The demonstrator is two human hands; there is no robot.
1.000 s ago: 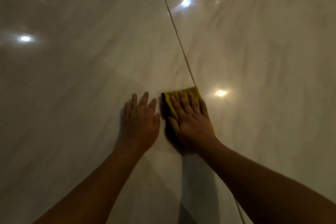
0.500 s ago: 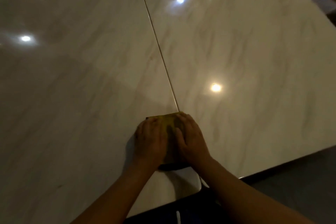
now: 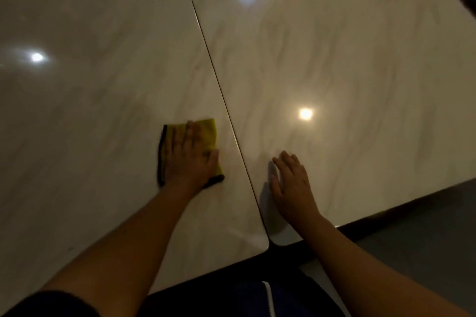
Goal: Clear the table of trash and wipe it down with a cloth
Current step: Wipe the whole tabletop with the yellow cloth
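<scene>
A folded yellow cloth [image 3: 206,131] with a dark edge lies flat on the glossy pale marble table [image 3: 103,85], just left of the seam between the two slabs. My left hand [image 3: 188,159] presses flat on the cloth, fingers straight and pointing away from me. My right hand [image 3: 291,183] rests on the bare right slab, fingers spread, holding nothing. A gap of table and the seam separates the two hands. No trash shows on the table.
A dark seam [image 3: 219,85] runs from the far middle to the near edge. The table's near edge [image 3: 386,211] slants up to the right, with grey floor [image 3: 425,239] beyond. Ceiling lights reflect on the tabletop.
The cloth has passed from under my right hand to under my left, and now lies left of the seam. My right hand has moved off to the right slab.
</scene>
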